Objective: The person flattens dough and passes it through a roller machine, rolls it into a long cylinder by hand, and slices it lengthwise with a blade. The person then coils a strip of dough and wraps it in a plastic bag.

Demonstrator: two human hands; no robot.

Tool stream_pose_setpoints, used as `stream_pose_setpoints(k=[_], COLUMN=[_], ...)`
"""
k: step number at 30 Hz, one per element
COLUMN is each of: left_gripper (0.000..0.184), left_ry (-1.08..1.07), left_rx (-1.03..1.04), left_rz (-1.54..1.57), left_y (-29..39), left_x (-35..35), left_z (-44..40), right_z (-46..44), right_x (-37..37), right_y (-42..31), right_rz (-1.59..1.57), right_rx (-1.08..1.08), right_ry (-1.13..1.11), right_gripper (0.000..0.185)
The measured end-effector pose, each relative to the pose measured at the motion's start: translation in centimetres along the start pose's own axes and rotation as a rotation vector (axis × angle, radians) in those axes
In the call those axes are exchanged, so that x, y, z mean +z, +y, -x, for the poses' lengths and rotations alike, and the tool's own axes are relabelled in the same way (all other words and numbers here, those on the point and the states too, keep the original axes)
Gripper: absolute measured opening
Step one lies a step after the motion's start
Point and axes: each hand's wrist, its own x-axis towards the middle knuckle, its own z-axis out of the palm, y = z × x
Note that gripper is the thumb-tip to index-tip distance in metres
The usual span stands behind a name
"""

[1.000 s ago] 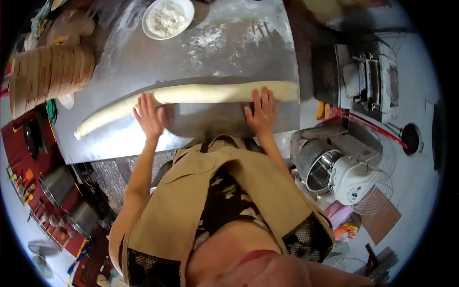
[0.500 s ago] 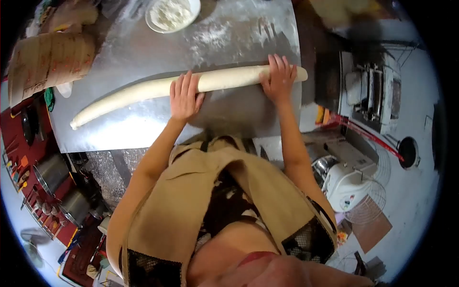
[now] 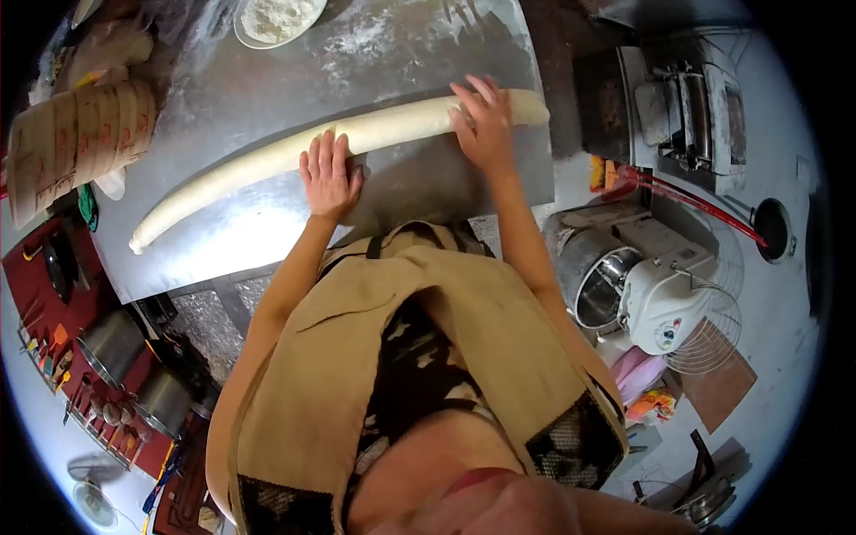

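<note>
A long pale roll of dough [image 3: 392, 127] lies across the metal table [image 3: 401, 183], slightly curved, its thin end low at the left and its thick end near the right edge. My left hand [image 3: 330, 176] rests on the near side of the roll around its middle, fingers spread a little, palm down. Close to the thick end, my right hand [image 3: 484, 125] lies over the roll with its fingers apart and reaching across the top. Neither hand is wrapped around the dough.
A white bowl of flour [image 3: 278, 18] stands at the table's far side. Stacked bamboo steamers [image 3: 80, 143] are at the left. To the right are a stand mixer [image 3: 655, 303] and a machine with rollers [image 3: 695, 116]. Loose flour marks the far tabletop.
Over the last second both hands moved away from my body with the roll, the left also rightward along it. Since the middle frame the right hand's fingers have lifted somewhat.
</note>
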Motion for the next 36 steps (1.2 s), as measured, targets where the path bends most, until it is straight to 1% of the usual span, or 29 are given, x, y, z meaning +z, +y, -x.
stream_pose_setpoints(k=[2, 3, 5, 6, 8, 9, 11, 12, 14, 15, 17, 18, 20, 21, 23, 24, 26, 28, 29, 30, 31, 32, 33, 34, 35, 36], left_gripper=[0.072, 0.072, 0.072, 0.072, 0.071, 0.071, 0.07, 0.07, 0.069, 0.069, 0.069, 0.069, 0.069, 0.069, 0.067, 0.067, 0.067, 0.067, 0.066, 0.066, 0.066, 0.066, 0.065, 0.065, 0.066, 0.067], left_ry=[0.011, 0.015, 0.02, 0.025, 0.044, 0.05, 0.028, 0.033, 0.025, 0.03, -0.045, -0.043, -0.012, -0.008, -0.024, -0.026, 0.008, 0.012, 0.009, 0.018, 0.02, 0.03, 0.037, 0.039, 0.033, 0.03], left_rx=[-0.004, -0.001, 0.001, -0.003, 0.012, 0.008, -0.006, -0.012, -0.014, -0.019, -0.038, -0.038, -0.028, -0.031, -0.041, -0.04, -0.048, -0.045, -0.045, -0.042, -0.038, -0.026, -0.014, -0.011, -0.003, 0.001], left_rz=[0.004, 0.007, 0.019, 0.023, 0.038, 0.039, 0.045, 0.046, 0.055, 0.053, 0.051, 0.052, 0.057, 0.055, 0.054, 0.051, 0.045, 0.045, 0.051, 0.056, 0.059, 0.049, 0.039, 0.042, 0.041, 0.032], left_y=[0.0, -0.1, 0.0, 0.1, 0.1, 0.1, 0.2, 0.3, 0.2, 0.2, 0.3, 0.2, 0.2, 0.2, 0.4, 0.4, 0.2, 0.1, 0.1, 0.0, 0.1, 0.0, 0.0, 0.1, 0.1, -0.1], left_x=[0.1, 0.1, -0.1, -0.1, -0.1, -0.2, -0.4, -0.5, -0.6, -0.7, -0.9, -0.9, -0.8, -0.7, -1.0, -0.9, -0.6, -0.6, -0.6, -0.4, -0.4, -0.4, -0.4, -0.5, -0.5, -0.6], left_z=[0.0, -0.1, -0.1, 0.0, -0.1, -0.1, -0.1, -0.1, -0.2, -0.2, -0.2, -0.2, -0.3, -0.3, -0.3, -0.3, -0.3, -0.5, -0.4, -0.4, -0.4, -0.4, -0.3, -0.2, -0.3, -0.4], right_z=[-1.0, -1.7, -3.0, -3.2, -4.3, -4.3, -3.7, -3.3, -2.8, -2.7, -2.3, -2.2, -1.8, -1.7, -1.5, -1.0, 0.2, 3.4, 5.5, 9.1, 13.7, 18.2, 22.3, 27.8, 30.9, 30.5], right_x=[1.5, 1.8, 1.4, 1.1, -0.1, -0.1, 0.1, 0.3, 0.6, 0.5, -0.3, -0.4, -0.3, -0.1, 0.2, 0.0, -1.2, -5.9, -8.4, -10.0, -11.5, -12.7, -13.6, -13.5, -13.3, -13.3], right_y=[1.4, 2.2, 2.6, 2.8, 2.2, 2.0, 2.0, 2.1, 2.0, 2.2, 2.0, 1.9, 2.0, 2.1, 2.0, 2.0, 1.8, 2.3, 2.6, 4.4, 6.3, 8.3, 9.0, 12.0, 14.7, 14.3], right_rz=[-0.211, -0.207, -0.221, -0.215, -0.3, -0.297, -0.209, -0.205, -0.477, -0.478, -0.391, -0.39, -0.345, -0.347, -0.235, -0.237, -0.268, -0.029, -0.049, 0.042, 0.211, 0.418, 0.452, 0.594, 0.732, 0.727], right_rx=[0.091, 0.089, 0.06, 0.055, 0.138, 0.132, 0.005, -0.002, 0.094, 0.088, 0.041, 0.04, -0.063, -0.068, -0.171, -0.17, -0.101, 0.136, 0.225, 0.298, 0.459, 0.624, 0.758, 0.82, 0.855, 0.833], right_ry=[-0.181, -0.177, -0.404, -0.405, -0.54, -0.54, -0.402, -0.405, -0.119, -0.122, -0.118, -0.117, -0.136, -0.136, -0.087, -0.086, 0.139, 0.227, 0.286, 0.292, 0.164, -0.041, -0.165, -0.462, -0.76, -0.755], right_gripper=[0.028, 0.028, 0.02, 0.02, 0.017, 0.017, 0.015, 0.015, 0.012, 0.012, 0.01, 0.01, 0.008, 0.008, 0.008, 0.008, 0.008, 0.008, 0.01, 0.011, 0.016, 0.023, 0.023, 0.023, 0.025, 0.025])
